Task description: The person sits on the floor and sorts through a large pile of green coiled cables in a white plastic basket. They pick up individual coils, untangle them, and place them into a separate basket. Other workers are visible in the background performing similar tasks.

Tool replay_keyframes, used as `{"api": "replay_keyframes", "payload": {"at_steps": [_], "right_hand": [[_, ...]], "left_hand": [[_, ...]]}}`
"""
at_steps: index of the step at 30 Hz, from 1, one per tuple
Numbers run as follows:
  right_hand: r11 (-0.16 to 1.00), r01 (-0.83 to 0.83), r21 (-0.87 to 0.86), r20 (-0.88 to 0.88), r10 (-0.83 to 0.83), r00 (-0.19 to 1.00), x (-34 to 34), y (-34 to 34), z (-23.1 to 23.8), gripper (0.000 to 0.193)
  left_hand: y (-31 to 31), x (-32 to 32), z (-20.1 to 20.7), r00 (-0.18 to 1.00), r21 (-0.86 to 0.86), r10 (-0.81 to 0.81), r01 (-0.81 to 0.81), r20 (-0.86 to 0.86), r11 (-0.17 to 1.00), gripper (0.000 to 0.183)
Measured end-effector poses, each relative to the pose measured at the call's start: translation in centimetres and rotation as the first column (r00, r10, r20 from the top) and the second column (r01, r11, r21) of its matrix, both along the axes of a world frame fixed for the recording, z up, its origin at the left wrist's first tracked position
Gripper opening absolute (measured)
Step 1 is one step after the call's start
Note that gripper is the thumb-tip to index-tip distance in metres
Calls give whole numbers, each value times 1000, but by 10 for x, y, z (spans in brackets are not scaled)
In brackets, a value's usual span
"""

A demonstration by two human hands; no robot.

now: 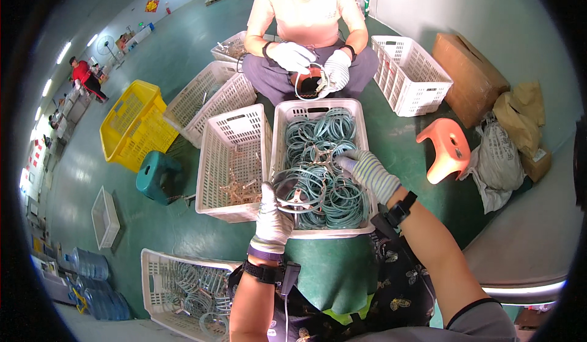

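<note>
My left hand [272,224], in a striped glove, grips a round metal hoop [298,205] at its left side, thumb up. The hoop is tilted over the near part of a white crate [324,234] full of grey-green rings [345,204]. My right hand [376,176], gloved alike, reaches over the crate's right rim. Its fingers are drawn together at the rings near the middle, and whatever they pinch is hidden. Several small shiny pieces [321,156] lie on the rings beside those fingertips.
Opposite sits a person [312,12] with gloved hands on another ring [298,88]. Left of the full crate stands a white crate [235,119] with small copper-coloured pieces. A yellow crate [131,122], teal stool [160,177], orange stool [449,149] and cardboard box [468,76] stand around.
</note>
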State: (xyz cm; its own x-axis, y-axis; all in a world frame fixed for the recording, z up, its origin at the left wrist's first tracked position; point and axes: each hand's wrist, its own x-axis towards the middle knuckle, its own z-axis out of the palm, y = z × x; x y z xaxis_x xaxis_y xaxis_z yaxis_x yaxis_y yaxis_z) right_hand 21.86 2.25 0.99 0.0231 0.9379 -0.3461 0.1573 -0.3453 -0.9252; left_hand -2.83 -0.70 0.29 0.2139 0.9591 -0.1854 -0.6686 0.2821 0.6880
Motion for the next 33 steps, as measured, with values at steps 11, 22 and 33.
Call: {"api": "replay_keyframes", "payload": {"at_steps": [11, 22, 33], "right_hand": [[901, -354, -251, 916, 339, 215, 28, 10, -212, 23], [960, -229, -162, 148, 253, 956, 5, 16, -81, 23], [768, -583, 267, 340, 491, 802, 0, -17, -11, 22]], "left_hand": [[5, -1, 7, 999, -13, -31, 31, 16, 999, 76], [6, -14, 9, 997, 30, 81, -80, -19, 996, 82], [6, 8, 17, 960, -143, -215, 242, 181, 960, 91]]}}
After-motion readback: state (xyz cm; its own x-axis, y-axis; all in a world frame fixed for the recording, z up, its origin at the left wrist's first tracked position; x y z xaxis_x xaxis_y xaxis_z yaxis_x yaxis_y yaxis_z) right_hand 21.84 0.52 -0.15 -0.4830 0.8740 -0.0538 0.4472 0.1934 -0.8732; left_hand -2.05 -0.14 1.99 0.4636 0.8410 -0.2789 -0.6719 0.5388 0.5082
